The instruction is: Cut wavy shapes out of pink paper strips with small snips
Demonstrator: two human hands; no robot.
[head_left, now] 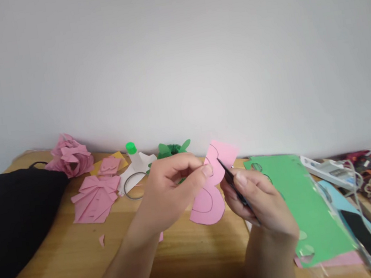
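Above the wooden table, my left hand (181, 183) pinches a piece of pink paper (212, 208) between thumb and fingers. Curved dark lines are drawn on the paper, and its lower part has a rounded cut outline. My right hand (259, 197) is closed around dark scissors (229, 178), whose handles are mostly hidden by the fingers. The scissors' tip lies against the paper's upper part, near a drawn curve. Whether the blades are apart cannot be made out.
Left stand a black bag (21, 222), a pink paper flower (70, 155), folded pink paper (97, 197) and a green-capped glue stick (134, 155). A metal ring (125, 187) lies beside them. Green sheets (309, 209) and a white power strip (328, 170) are at right.
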